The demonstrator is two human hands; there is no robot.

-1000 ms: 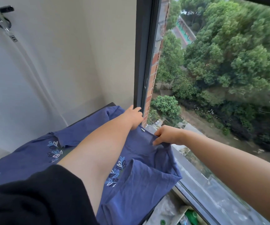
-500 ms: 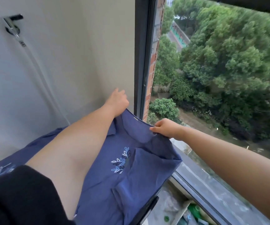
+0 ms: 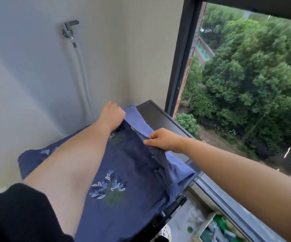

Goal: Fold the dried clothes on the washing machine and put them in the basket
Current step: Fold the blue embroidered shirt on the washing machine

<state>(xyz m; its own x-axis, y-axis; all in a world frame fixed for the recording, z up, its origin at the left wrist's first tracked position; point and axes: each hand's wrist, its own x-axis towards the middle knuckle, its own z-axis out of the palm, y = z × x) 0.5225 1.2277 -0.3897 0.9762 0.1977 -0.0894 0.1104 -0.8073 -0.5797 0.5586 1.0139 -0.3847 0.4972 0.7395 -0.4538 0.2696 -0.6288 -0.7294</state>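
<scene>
Blue leaf-embroidered garment lies spread on top of the washing machine, where the left hand grips its far edge and the right hand pinches a raised fold, so 2 hands probably can turn this layer over evenly.

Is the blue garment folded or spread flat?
Partly folded: the left hand and right hand hold one layer of the blue garment over another.
</scene>
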